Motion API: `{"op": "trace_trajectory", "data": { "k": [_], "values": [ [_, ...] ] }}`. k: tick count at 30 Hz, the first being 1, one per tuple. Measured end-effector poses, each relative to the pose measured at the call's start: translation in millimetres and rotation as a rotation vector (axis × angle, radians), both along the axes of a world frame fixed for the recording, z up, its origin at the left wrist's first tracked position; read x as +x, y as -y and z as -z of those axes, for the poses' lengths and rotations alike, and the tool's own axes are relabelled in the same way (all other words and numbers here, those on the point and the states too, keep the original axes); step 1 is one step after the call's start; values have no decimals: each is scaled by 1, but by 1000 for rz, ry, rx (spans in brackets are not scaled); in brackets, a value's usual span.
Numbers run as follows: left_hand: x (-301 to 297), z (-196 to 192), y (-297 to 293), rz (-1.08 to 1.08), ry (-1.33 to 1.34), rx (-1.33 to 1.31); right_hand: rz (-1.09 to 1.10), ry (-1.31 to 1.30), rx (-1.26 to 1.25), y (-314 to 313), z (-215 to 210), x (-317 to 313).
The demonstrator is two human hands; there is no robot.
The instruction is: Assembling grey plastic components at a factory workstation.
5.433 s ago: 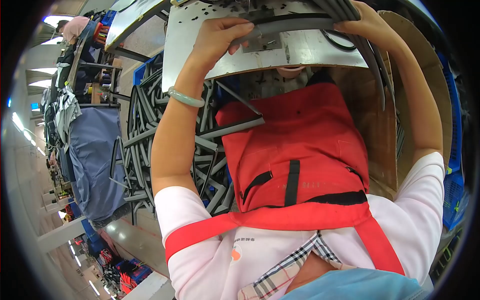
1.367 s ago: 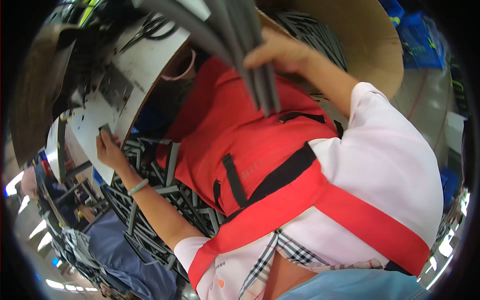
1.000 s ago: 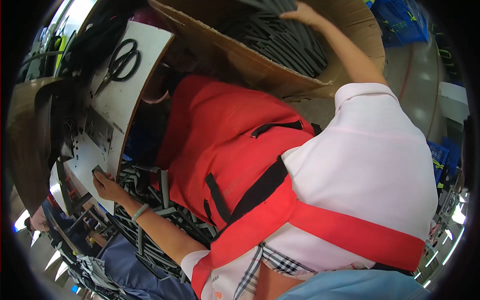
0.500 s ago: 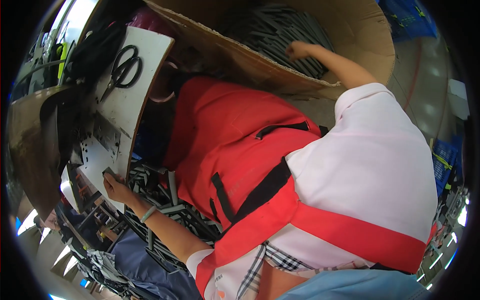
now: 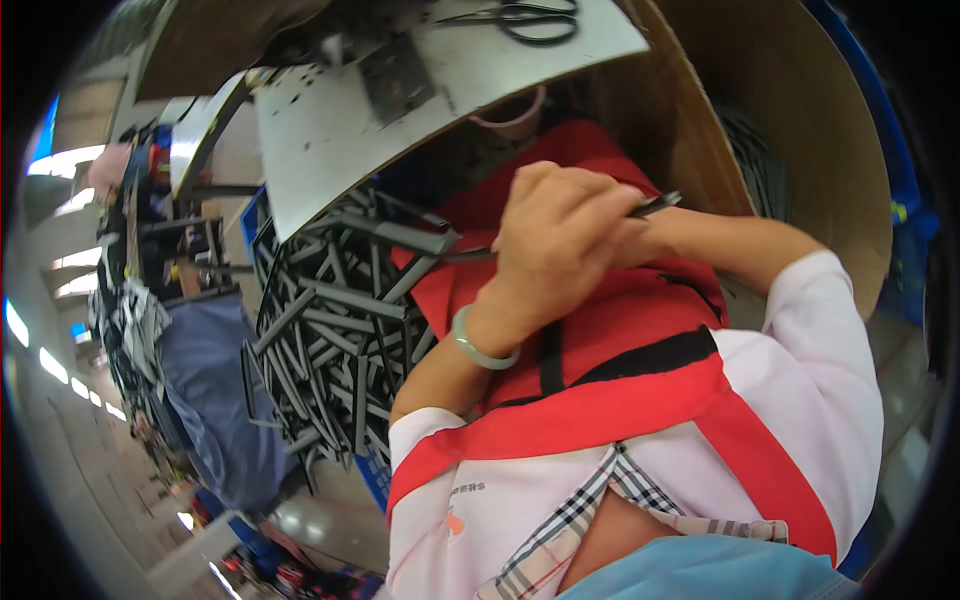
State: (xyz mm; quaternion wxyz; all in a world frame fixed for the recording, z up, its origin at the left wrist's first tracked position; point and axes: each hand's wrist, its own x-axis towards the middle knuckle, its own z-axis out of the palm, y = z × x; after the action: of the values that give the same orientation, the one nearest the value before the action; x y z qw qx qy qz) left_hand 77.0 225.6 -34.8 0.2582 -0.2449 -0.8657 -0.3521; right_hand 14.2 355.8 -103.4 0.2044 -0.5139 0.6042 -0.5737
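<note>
My left hand (image 5: pixel 560 245), with a pale bangle at its wrist, is closed in front of my red apron. Behind it my right hand (image 5: pixel 632 245) is closed too, its fingers mostly hidden by the left. A thin dark grey strip (image 5: pixel 657 205) runs through both hands; one end pokes out at the right, and a dark length shows left of the hands. To their left lies a heap of grey bent strips (image 5: pixel 335 325). Above the hands is a white worktable (image 5: pixel 300 150), bearing black-handled scissors (image 5: pixel 540 22) and a dark flat plate (image 5: pixel 397 78).
At the right stands a large cardboard box (image 5: pixel 835 130) with grey strips (image 5: pixel 755 165) inside. A pink tub (image 5: pixel 515 118) sits under the table edge. Blue cloth (image 5: pixel 225 390) covers something at the left. Black scraps dot the tabletop.
My right hand has come out of the cardboard box, and my left has left the table edge. Both now meet before the apron around a strip. The view has turned toward the heap.
</note>
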Motion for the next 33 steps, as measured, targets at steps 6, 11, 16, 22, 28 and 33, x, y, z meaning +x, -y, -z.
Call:
{"op": "trace_trajectory", "data": {
  "k": [6, 11, 16, 22, 28, 33],
  "values": [
    [35, 6, 125, -272, 685, -78, 205, 763, 60, -18, -44, -45],
    [30, -6, 132, -126, 867, 95, -121, 278, 737, -20, -29, -23],
    [23, -34, 107, 143, 864, 464, 139, -767, 71, 39, -91, -14],
    [2, -67, 153, -1, 1081, 607, 203, -691, 331, 69, -101, -56],
    [-28, -50, 177, -369, 445, 55, 375, -978, 272, 115, -91, -110],
    [-63, -34, 208, -373, 577, 270, 460, -917, 320, 145, -82, -137]
  ]
}}
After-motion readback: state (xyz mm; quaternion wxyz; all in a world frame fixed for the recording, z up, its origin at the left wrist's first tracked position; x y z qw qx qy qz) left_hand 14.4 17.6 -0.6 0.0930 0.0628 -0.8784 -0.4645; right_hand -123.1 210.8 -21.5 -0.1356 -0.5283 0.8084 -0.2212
